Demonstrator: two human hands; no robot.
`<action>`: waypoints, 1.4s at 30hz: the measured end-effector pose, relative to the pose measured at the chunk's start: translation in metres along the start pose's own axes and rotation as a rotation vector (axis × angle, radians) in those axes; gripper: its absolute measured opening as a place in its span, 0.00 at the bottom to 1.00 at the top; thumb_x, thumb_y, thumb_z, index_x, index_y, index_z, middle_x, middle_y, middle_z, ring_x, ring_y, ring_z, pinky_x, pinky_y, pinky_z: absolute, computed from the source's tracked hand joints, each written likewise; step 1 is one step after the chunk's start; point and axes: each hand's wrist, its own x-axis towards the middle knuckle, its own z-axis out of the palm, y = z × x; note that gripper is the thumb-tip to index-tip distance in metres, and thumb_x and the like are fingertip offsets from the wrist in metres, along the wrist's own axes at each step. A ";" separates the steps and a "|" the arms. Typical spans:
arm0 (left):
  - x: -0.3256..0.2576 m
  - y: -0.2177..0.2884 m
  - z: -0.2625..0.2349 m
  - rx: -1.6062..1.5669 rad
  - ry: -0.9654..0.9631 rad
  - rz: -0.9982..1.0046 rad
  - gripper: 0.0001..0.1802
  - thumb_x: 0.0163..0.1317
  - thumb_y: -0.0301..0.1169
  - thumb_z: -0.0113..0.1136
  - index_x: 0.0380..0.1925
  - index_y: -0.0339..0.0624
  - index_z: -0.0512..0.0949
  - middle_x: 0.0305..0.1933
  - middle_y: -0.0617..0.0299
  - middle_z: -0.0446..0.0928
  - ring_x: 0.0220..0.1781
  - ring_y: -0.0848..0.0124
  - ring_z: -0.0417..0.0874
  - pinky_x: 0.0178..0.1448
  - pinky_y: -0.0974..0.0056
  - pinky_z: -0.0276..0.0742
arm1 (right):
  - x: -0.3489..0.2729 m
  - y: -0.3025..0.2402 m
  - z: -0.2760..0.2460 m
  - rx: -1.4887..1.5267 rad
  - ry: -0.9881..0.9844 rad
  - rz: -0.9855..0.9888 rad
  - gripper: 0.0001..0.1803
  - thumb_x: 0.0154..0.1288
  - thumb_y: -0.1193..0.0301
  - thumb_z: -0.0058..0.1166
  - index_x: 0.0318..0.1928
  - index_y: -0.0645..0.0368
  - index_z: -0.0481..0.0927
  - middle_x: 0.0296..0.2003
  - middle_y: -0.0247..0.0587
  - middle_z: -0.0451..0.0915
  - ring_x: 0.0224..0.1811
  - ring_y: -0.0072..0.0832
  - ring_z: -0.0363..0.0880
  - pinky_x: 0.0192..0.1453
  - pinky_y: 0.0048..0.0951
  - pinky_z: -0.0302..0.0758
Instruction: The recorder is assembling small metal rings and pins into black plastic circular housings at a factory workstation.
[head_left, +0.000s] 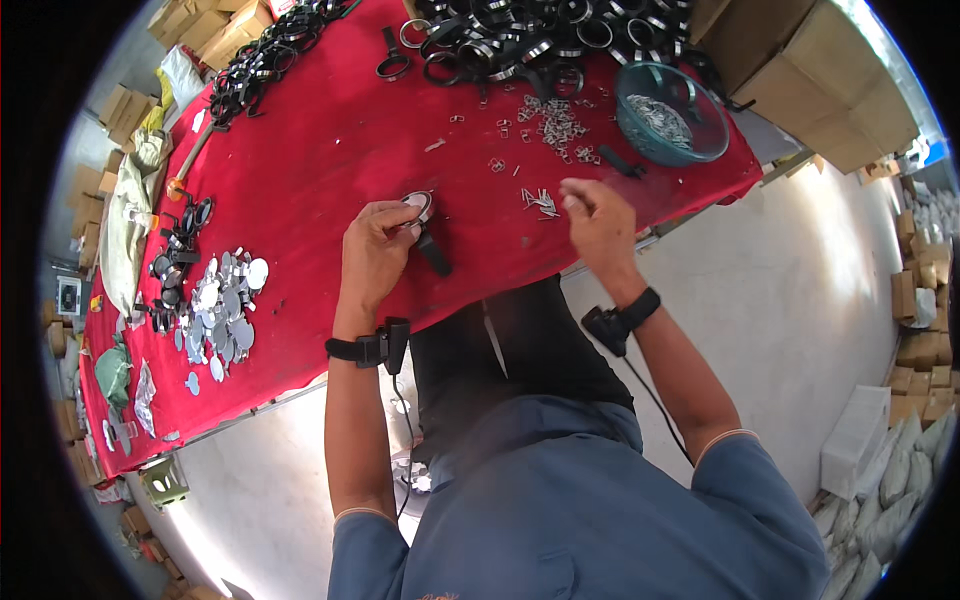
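Note:
My left hand (377,247) grips a small round mirror-like part with a black strap (428,232), held just above the red tablecloth (330,150). My right hand (597,217) hovers to the right of it with fingertips pinched, right beside a small cluster of silver metal clips (541,202); whether a clip sits between the fingers is too small to tell. Both wrists wear black bands with small devices.
A teal bowl (671,112) of metal bits stands at the table's right end. Black rings and straps (520,35) pile at the far edge, more loose clips (555,122) below them. Silver discs (222,310) lie at left. Cardboard boxes (820,70) stand on the floor.

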 end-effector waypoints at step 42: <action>-0.008 0.024 0.014 0.076 0.094 -0.055 0.16 0.62 0.17 0.68 0.49 0.36 0.93 0.55 0.52 0.90 0.52 0.64 0.91 0.61 0.63 0.85 | 0.024 -0.037 0.074 0.750 -0.774 0.531 0.12 0.83 0.76 0.57 0.59 0.66 0.86 0.44 0.36 0.87 0.42 0.20 0.86 0.43 0.23 0.84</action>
